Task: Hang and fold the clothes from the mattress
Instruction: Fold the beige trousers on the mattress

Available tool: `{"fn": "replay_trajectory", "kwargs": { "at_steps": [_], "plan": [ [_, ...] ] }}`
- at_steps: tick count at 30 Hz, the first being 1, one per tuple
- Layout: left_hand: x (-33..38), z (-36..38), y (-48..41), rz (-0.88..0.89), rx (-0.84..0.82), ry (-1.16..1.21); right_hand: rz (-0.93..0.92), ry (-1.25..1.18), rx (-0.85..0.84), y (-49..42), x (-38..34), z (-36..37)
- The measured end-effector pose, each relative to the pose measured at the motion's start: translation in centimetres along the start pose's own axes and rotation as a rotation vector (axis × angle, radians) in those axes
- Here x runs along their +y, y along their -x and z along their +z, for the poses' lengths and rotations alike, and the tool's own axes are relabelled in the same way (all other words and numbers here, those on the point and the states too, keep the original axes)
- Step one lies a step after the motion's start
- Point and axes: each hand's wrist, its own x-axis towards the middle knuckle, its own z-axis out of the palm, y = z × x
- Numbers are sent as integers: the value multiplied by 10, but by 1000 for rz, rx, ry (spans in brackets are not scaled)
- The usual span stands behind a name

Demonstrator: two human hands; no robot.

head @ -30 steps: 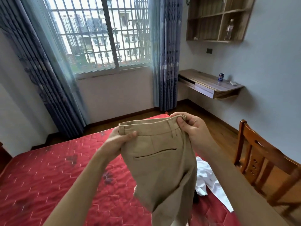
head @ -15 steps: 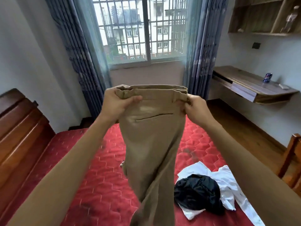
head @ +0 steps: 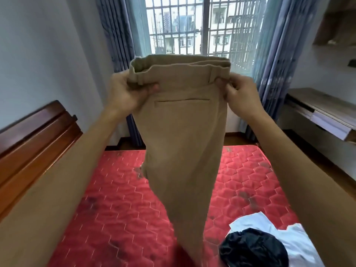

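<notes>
Pinching the khaki trousers (head: 183,135) at both waistband ends, left hand (head: 126,93) and right hand (head: 241,97), we judged level tension would align legs below.

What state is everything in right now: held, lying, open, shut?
Tan trousers: held up by the waistband, legs hanging down.
Left hand: grips the waistband's left end.
Right hand: pinches the waistband's right end.
White garment: lying unfolded on the mattress.
Black garment: crumpled, lying on the white garment.
Curtains: drawn apart.
</notes>
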Motion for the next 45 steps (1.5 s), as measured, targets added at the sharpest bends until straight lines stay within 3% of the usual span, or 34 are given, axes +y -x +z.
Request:
{"fn": "replay_trajectory", "kwargs": {
  "at_steps": [11,14,18,21,25,28,34,40,45],
  "plan": [
    [-24,-7,-20,-15,-93,-8,78,-106,-139,-9,-1,11],
    [-49,-14,-33,-89,-72,-147,95,-60,-175,-24,0,30],
    [-79,-20,-66,-205,-60,-504,185,-14,-179,-61,4,72],
    [-88,-17,-95,-319,11,-505,303,-126,-200,-102,13,104],
    [-89,-17,-140,-417,162,-423,316,-142,-154,-153,8,127],
    [-72,-21,-176,-290,273,-396,216,-104,-51,-187,-8,125],
    [-31,-37,-182,33,339,-318,-4,-196,55,-193,-37,97],
    [-51,-32,-105,55,167,-285,17,-130,-54,-118,-15,79],
    [-88,-21,17,-108,-52,-294,109,-41,-256,1,45,86]
  ]
}}
